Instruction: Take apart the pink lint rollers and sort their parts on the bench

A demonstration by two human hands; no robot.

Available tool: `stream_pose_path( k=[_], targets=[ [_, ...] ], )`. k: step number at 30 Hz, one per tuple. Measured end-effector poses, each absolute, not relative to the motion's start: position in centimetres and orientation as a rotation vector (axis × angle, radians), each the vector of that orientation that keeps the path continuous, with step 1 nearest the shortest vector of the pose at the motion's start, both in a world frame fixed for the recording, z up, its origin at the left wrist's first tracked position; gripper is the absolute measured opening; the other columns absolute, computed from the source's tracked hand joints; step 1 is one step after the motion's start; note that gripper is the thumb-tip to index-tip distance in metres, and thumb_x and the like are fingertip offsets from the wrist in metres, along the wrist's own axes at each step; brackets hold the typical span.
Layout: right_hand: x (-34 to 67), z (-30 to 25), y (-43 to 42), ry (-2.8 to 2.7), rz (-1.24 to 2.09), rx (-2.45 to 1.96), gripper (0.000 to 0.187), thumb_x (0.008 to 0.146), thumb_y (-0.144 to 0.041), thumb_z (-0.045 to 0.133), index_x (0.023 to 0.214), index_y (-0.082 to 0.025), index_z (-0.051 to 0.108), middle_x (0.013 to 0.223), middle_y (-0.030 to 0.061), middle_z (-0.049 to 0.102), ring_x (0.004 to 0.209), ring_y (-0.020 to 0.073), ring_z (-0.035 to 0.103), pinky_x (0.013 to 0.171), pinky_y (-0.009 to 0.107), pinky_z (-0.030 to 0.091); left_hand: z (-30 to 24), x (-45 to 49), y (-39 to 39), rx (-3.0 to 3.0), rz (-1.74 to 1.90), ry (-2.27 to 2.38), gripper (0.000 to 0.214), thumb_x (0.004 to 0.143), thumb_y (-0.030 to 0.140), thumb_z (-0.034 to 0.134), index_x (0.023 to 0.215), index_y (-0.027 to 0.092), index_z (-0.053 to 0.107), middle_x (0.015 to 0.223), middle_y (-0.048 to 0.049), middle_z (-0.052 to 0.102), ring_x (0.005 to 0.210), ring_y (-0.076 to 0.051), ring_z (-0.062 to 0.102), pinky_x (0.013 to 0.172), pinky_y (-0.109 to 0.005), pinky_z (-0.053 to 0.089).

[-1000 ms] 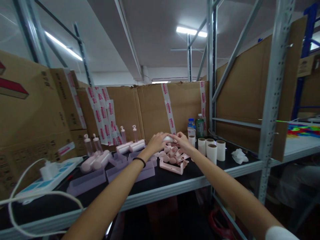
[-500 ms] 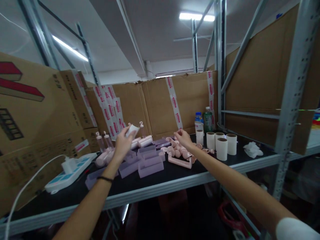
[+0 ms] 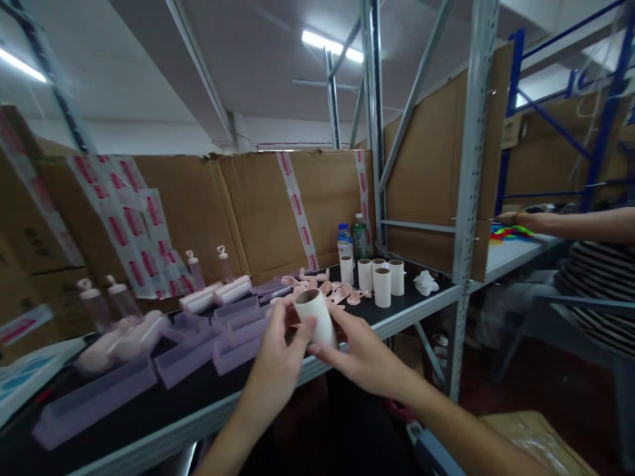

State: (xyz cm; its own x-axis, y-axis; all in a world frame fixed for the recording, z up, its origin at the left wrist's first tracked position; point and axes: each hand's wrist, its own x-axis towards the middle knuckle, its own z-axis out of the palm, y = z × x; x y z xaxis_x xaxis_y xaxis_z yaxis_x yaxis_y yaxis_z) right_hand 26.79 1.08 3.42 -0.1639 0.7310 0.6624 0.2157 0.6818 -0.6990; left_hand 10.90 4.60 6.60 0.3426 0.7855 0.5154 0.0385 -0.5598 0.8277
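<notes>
Both my hands hold a white paper roll with a cardboard core (image 3: 315, 317) in front of me, above the front edge of the black shelf (image 3: 397, 305). My left hand (image 3: 278, 360) grips the roll from the left, fingers wrapped round it. My right hand (image 3: 362, 354) holds it from below and the right. Behind the roll lie pink plastic handles (image 3: 327, 291) in a heap, and several upright white rolls (image 3: 381, 281) stand further right.
Purple plastic trays (image 3: 198, 344) and finished pink rollers (image 3: 218, 294) lie to the left. Two drink bottles (image 3: 352, 237) stand at the back by taped cardboard boxes (image 3: 278, 205). A metal rack post (image 3: 469, 198) rises on the right. Another person in a striped top (image 3: 595, 291) sits at the far right.
My hands have come back from the shelf towards me and now hold one white roll together. The view has swung right, showing the seated person.
</notes>
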Motion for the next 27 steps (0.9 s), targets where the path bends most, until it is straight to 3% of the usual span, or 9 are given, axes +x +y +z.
stream_pose_path(
  k=[3, 6, 8, 14, 18, 22, 27],
  targets=[
    [32.6, 3.0, 1.8, -1.486, 0.444, -0.922, 0.043, 0.09, -0.037, 0.074, 0.127, -0.021, 0.059, 0.123, 0.008, 0.071, 0.11, 0.0261, 0.068, 0.093, 0.037, 0.057, 7.0, 13.5, 7.0, 2.127, 1.377, 0.744, 0.032, 0.094, 0.048, 0.062, 0.114, 0.023, 0.062, 0.119, -0.0097, 0.067, 0.109, -0.027, 0.066, 0.092, -0.041, 0.055],
    [40.1, 2.1, 3.3, -1.201, 0.252, -1.086, 0.047, 0.086, -0.044, 0.076, 0.121, -0.022, 0.054, 0.122, 0.011, 0.072, 0.108, 0.028, 0.071, 0.091, 0.04, 0.057, 8.4, 13.5, 11.5, 2.323, 1.527, 0.893, 0.032, 0.095, 0.047, 0.058, 0.115, 0.023, 0.062, 0.121, -0.01, 0.065, 0.117, -0.028, 0.062, 0.098, -0.044, 0.051],
    [44.3, 1.1, 3.9, -1.123, 0.099, -1.251, 0.049, 0.082, -0.049, 0.077, 0.116, -0.022, 0.054, 0.117, 0.013, 0.074, 0.101, 0.0297, 0.072, 0.085, 0.04, 0.057, 9.2, 12.7, 15.1, 2.349, 1.532, 1.005, 0.029, 0.092, 0.047, 0.058, 0.106, 0.022, 0.063, 0.112, -0.0088, 0.068, 0.11, -0.028, 0.065, 0.094, -0.042, 0.052],
    [48.5, -4.6, 6.1, -1.182, -0.098, -1.594, 0.043, 0.082, -0.051, 0.068, 0.111, -0.02, 0.06, 0.105, 0.012, 0.076, 0.087, 0.0301, 0.073, 0.076, 0.04, 0.054, 10.0, 9.8, 25.0, 2.354, 1.279, 1.381, 0.016, 0.092, 0.032, 0.065, 0.093, 0.017, 0.064, 0.089, -0.0055, 0.07, 0.086, -0.023, 0.068, 0.084, -0.039, 0.054],
    [48.8, -7.5, 7.8, -1.163, -0.185, -1.685, 0.038, 0.086, -0.052, 0.061, 0.106, -0.019, 0.064, 0.096, 0.0134, 0.075, 0.088, 0.0337, 0.073, 0.075, 0.042, 0.053, 9.5, 8.7, 28.7, 2.386, 1.048, 1.571, 0.024, 0.098, 0.036, 0.066, 0.108, 0.014, 0.067, 0.106, -0.0066, 0.07, 0.093, -0.02, 0.068, 0.086, -0.04, 0.058],
    [48.7, -8.8, 8.0, -1.167, -0.253, -1.621, 0.053, 0.088, -0.062, 0.059, 0.115, -0.017, 0.063, 0.106, 0.0163, 0.074, 0.095, 0.0349, 0.073, 0.081, 0.044, 0.055, 9.2, 8.2, 29.9, 2.399, 0.99, 1.633, 0.033, 0.098, 0.037, 0.066, 0.125, 0.017, 0.064, 0.123, -0.0098, 0.067, 0.104, -0.023, 0.068, 0.088, -0.042, 0.059],
    [47.0, -9.8, 5.8, -1.059, -0.456, -1.508, 0.078, 0.088, -0.08, 0.051, 0.126, -0.014, 0.061, 0.116, 0.0207, 0.071, 0.1, 0.0364, 0.072, 0.087, 0.048, 0.057, 10.1, 5.5, 29.3, 2.407, 1.12, 1.719, 0.039, 0.097, 0.037, 0.068, 0.13, 0.017, 0.063, 0.131, -0.0122, 0.063, 0.113, -0.026, 0.066, 0.093, -0.044, 0.058]
  ],
)
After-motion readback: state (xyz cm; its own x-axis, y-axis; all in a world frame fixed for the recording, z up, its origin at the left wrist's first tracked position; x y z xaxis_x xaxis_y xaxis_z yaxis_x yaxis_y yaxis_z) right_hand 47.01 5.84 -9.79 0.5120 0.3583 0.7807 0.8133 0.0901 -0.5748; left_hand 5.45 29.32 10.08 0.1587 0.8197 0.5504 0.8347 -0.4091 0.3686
